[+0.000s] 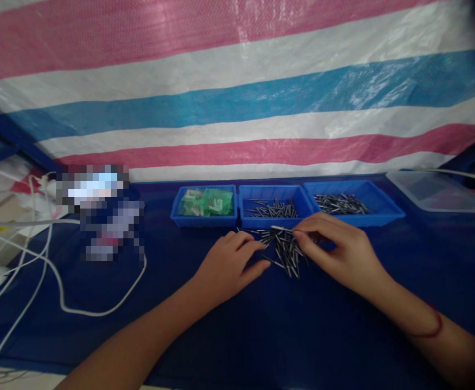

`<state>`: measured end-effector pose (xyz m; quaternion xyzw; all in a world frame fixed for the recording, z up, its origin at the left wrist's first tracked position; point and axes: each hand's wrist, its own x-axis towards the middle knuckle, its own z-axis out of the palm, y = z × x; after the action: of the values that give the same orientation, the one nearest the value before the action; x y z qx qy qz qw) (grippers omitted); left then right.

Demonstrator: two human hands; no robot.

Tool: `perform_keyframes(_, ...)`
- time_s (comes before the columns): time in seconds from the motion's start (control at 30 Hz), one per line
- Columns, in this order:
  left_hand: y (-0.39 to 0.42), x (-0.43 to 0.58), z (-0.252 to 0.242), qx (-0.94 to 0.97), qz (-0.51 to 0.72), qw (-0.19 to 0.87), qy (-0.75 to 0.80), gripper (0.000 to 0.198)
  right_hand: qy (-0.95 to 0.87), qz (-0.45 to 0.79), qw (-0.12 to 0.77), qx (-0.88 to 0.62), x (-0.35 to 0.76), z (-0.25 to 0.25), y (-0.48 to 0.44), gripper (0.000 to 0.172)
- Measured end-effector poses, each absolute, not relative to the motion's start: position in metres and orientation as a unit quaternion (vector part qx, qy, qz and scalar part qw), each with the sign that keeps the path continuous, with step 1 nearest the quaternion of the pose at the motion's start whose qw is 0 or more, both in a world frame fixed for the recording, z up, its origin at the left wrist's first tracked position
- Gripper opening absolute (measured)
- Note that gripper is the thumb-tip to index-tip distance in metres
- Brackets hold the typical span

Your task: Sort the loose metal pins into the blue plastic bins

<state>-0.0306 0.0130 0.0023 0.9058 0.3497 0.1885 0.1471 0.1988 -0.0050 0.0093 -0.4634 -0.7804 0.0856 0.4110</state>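
Observation:
A loose pile of thin dark metal rods (289,254) lies on the dark blue table (262,336). My left hand (231,262) is at the pile's left edge, thumb and fingers apart, with nothing seen gripped between them. Over the right side of the pile, my right hand (339,246) pinches one thin light-coloured rod (281,228) between thumb and forefinger. Behind the pile stand a middle blue bin (272,222) and a right blue bin (367,219), both holding similar rods.
A left blue bin (205,221) holds green packets. A clear plastic lid (441,192) lies at the back right. White cables (87,313) and blurred-out items occupy the left side. A striped sheet (237,108) hangs behind the table.

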Motion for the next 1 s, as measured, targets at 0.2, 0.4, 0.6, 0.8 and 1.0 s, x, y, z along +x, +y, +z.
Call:
perform_keyframes(0.2, 0.015, -0.037, 0.004, 0.936, 0.114, 0.128, 0.307, 0.029, -0.689, -0.112, 0.411, -0.587, 0.250, 0.025, 0.007, 0.011)
perform_keyframes(0.4, 0.018, -0.037, 0.001, 0.937, 0.101, 0.106, 0.317, 0.020, -0.672, -0.202, 0.303, -0.645, 0.292, 0.009, 0.026, 0.021)
perform_keyframes(0.6, 0.018, -0.040, 0.005, 0.916, 0.081, 0.071, 0.386, 0.015, -0.689, -0.224, 0.336, -0.602, 0.270, -0.002, 0.031, 0.015)
perform_keyframes(0.8, 0.018, -0.042, 0.007, 0.926, 0.052, 0.063, 0.370, 0.015, -0.800, -0.087, 0.356, -0.475, 0.204, 0.000, 0.000, 0.007)
perform_keyframes(1.0, 0.019, -0.039, -0.002, 0.930, 0.058, 0.073, 0.357, 0.016, -0.871, 0.017, 0.277, -0.405, 0.174, -0.014, -0.010, 0.012)
